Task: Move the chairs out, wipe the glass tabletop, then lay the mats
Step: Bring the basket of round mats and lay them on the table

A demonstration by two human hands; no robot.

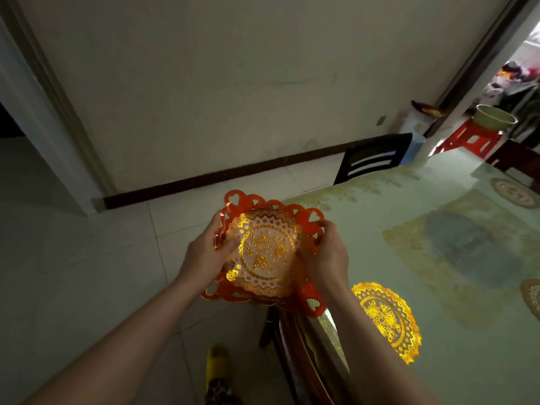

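Two bare forearms were stretched forward from the bottom of the view. A red basket (309, 226) with heart cut-outs was held above the desk's (438, 287) near corner, with a stack of round gold mats (264, 252) inside it. The left hand (204, 255) was closed in a grip on the basket's left rim, thumb on the mats; the right hand (327, 255) was closed on the right rim. One gold mat (388, 320) was laid flat on the glass desk just beside the right forearm. A dark chair (374, 159) was seen at the far edge.

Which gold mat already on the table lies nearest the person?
The bright gold mat by the near table edge, beside the right forearm. The other two, at the right edge and farther back, look dim.
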